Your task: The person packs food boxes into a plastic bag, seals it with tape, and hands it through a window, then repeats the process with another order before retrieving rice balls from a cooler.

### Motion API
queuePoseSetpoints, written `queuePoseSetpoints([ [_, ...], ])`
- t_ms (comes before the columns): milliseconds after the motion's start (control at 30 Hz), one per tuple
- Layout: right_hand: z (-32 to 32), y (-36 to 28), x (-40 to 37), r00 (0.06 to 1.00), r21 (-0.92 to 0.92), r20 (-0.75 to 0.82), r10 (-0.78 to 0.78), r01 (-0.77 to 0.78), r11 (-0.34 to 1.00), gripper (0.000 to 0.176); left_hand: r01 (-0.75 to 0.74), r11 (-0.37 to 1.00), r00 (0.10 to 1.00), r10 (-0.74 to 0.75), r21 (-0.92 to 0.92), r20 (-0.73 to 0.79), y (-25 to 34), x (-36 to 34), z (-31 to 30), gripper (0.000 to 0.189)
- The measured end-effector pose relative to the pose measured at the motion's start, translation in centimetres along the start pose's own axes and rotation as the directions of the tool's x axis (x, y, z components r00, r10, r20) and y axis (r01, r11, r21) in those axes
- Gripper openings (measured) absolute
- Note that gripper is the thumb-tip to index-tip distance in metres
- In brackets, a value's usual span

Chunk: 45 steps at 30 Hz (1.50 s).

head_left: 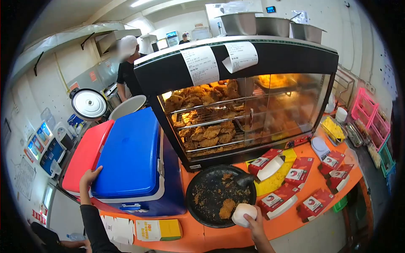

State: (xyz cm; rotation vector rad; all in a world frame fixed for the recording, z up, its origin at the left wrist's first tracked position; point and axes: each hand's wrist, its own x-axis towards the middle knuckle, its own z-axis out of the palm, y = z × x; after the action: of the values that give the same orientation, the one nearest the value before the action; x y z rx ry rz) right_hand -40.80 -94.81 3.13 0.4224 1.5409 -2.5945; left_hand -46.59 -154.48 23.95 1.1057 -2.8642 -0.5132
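Observation:
My left hand (89, 176) rests at the front left corner of the closed blue cooler lid (126, 156), beside the red cooler lid (86, 156); its fingers look apart. A round white item, perhaps wrapped rice (243, 214), is held in my right hand (254, 221) over the near right rim of a black round plate (198, 211). On that plate lie a piece of fried chicken (227, 208), many crumbs and a dark stone pestle (244, 179).
A glass warmer (236, 55) with fried chicken stands behind the plate. Red boxes (278, 200) spread over the orange table (202, 238) at right. Flat cartons (158, 230) lie at the front left. One person (128, 74) stands behind the coolers, another farther back.

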Motion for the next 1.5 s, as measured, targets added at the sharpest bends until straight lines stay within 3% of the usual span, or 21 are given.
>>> queuePoseSetpoints([
  [67,1.0,0.4,-0.7,1.0,0.021,-0.005,0.024,-0.024,0.999,0.05,0.132,0.981,0.99,-0.136,0.141,0.019,2.4,-1.6,-1.0,0.083],
  [100,1.1,0.9,-0.8,0.999,-0.021,0.034,-0.018,0.019,1.0,0.05,0.125,0.981,0.991,-0.13,0.147,0.021,2.3,-1.3,-1.1,0.083],
  [267,0.9,2.5,-1.4,0.997,-0.084,0.077,-0.014,0.02,0.996,0.05,0.155,0.978,0.971,-0.125,-0.142,0.204,-1.1,1.6,-0.1,0.085],
  [333,1.1,2.3,-1.9,0.999,-0.079,0.015,0.049,-0.048,0.996,0.05,0.13,0.972,0.972,-0.086,-0.197,0.217,-1.1,1.0,-0.1,0.086],
  [467,0.4,2.5,-2.0,0.999,-0.097,0.007,0.033,-0.032,0.995,0.053,0.105,0.945,0.981,-0.047,-0.311,0.19,0.1,-0.6,-0.4,0.081],
  [600,-0.6,1.9,-1.8,0.999,-0.158,0.011,0.04,-0.038,0.987,0.054,0.008,0.974,0.98,0.038,-0.228,0.197,-1.2,0.6,-0.3,0.082],
  [667,-1.3,2.0,-1.4,0.999,-0.177,0.022,0.03,-0.026,0.984,0.054,0.083,0.981,0.968,-0.038,-0.175,0.247,-1.3,1.5,-0.4,0.085],
  [800,-2.4,2.8,-1.1,0.999,-0.114,0.035,-0.027,0.031,0.993,0.054,0.184,0.983,0.972,-0.183,0.005,0.149,0.8,-0.1,-1.0,0.09],
  [833,-2.5,2.7,-1.0,1.0,-0.106,0.012,-0.029,0.03,0.994,0.053,0.152,0.969,0.964,-0.102,-0.196,0.246,-2.4,3.1,0.2,0.091],
  [933,-2.5,2.2,-1.0,1.0,-0.102,0.001,0.003,-0.003,0.995,0.052,0.091,0.936,0.971,-0.008,-0.341,0.238,-1.8,1.8,0.3,0.09],
  [1067,-2.8,2.5,-0.5,1.0,-0.154,0.013,-0.003,0.005,0.988,0.042,0.157,0.938,0.959,-0.069,-0.31,0.276,-0.7,0.8,-1.0,0.082],
  [1200,-2.3,1.5,-0.7,0.998,-0.101,-0.019,0.063,-0.065,0.993,0.053,0.144,0.916,0.944,-0.013,-0.375,0.329,-0.8,1.6,-2.9,0.081],
  [1267,-2.4,1.5,-0.5,0.997,-0.108,-0.035,0.062,-0.065,0.992,0.054,0.037,0.881,0.941,0.128,-0.471,0.312,0.2,0.3,-4.8,0.078],
  [1333,-2.9,1.9,-0.1,0.999,-0.129,-0.02,0.041,-0.043,0.991,0.055,-0.014,0.831,0.951,0.183,-0.556,0.25,2.5,-1.7,-7.7,0.064],
  [1467,-3.4,2.6,0.7,1.0,-0.206,0.01,-0.016,0.017,0.978,0.046,-0.156,0.75,0.984,0.174,-0.643,-0.036,7.8,-5.5,-12.2,0.045],
  [1500,-3.3,2.3,0.8,1.0,-0.163,0.03,0.006,-0.001,0.987,0.046,-0.259,0.712,0.953,0.3,-0.653,-0.051,8.9,-5.2,-13.3,0.048],
])
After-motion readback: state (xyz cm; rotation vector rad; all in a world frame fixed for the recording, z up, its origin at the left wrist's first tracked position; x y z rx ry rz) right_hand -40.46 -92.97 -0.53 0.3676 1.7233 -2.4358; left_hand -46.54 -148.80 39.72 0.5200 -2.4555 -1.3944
